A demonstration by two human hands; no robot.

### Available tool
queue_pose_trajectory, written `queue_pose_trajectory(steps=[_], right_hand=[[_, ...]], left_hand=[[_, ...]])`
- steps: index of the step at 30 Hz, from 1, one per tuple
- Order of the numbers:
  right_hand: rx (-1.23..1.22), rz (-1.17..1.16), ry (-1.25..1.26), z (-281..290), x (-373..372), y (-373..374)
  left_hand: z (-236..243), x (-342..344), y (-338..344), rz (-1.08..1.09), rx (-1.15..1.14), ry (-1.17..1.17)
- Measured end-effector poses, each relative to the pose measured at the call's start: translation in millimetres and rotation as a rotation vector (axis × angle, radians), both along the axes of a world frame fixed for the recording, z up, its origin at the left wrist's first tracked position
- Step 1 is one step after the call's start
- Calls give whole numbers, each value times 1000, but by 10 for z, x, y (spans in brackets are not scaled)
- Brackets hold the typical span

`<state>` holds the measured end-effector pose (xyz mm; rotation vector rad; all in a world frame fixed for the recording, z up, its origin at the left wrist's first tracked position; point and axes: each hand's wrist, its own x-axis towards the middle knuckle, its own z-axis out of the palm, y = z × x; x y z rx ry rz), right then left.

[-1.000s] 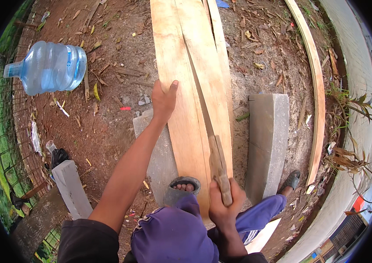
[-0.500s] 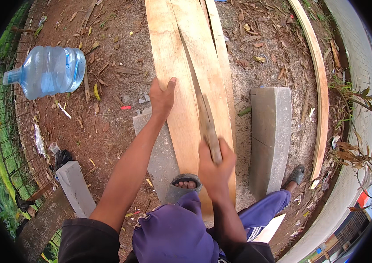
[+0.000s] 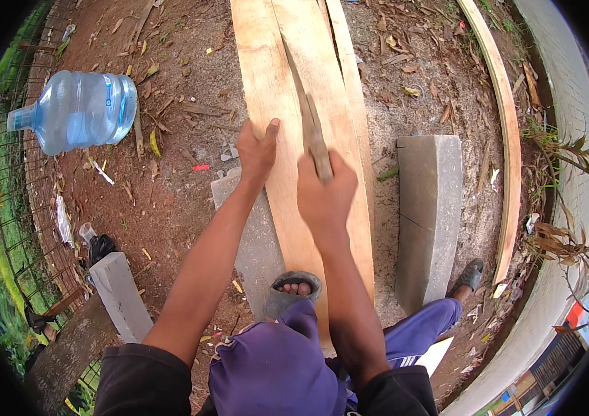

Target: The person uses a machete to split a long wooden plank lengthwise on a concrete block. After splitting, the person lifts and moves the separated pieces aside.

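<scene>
A long wooden board [image 3: 264, 73] runs away from me, its near end beneath my sandalled left foot [image 3: 293, 290]. My left hand [image 3: 255, 154] holds the board's left edge, thumb on the top face. My right hand [image 3: 327, 193] is closed around the wooden handle of a handsaw [image 3: 318, 144]. The saw's narrow dark blade lies along a lengthwise slit in the board, pointing away from me. How deep the blade sits in the wood cannot be seen.
Grey concrete blocks lie at the right [image 3: 428, 215] and under the board's left side [image 3: 256, 239]. A large clear-blue water jug [image 3: 79, 111] rests on its side at the left. Another wooden strip [image 3: 506, 139] lies near the right wall. Leaves litter the soil.
My right hand and the saw have moved forward, away from me along the slit. My left hand stays on the board's edge.
</scene>
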<state>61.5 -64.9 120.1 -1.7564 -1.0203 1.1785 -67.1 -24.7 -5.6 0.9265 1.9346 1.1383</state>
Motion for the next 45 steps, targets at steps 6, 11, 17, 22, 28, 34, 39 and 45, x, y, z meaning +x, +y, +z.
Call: queue_pose_trajectory(steps=[6, 11, 17, 22, 28, 34, 39, 45], right_hand=[[-133, -81, 69, 813, 297, -981], [-8, -41, -47, -192, -51, 749], [-35, -9, 11, 215, 70, -462], [-71, -5, -25, 819, 430, -1212], [1, 52, -136, -140, -183, 903], [-14, 41, -36, 308, 252, -731], [-161, 4, -6, 740, 423, -1080], [7, -19, -34, -180, -145, 730]], left_hand=[[3, -40, -45, -10, 37, -8], [140, 74, 50, -79, -54, 35], [-148, -75, -50, 3, 10, -20], [-22, -45, -22, -26, 60, -6], [-120, 38, 28, -47, 7, -21], [-17, -79, -42, 2, 9, -15], [41, -58, -88, -15, 3, 63], [22, 93, 58, -37, -15, -10]])
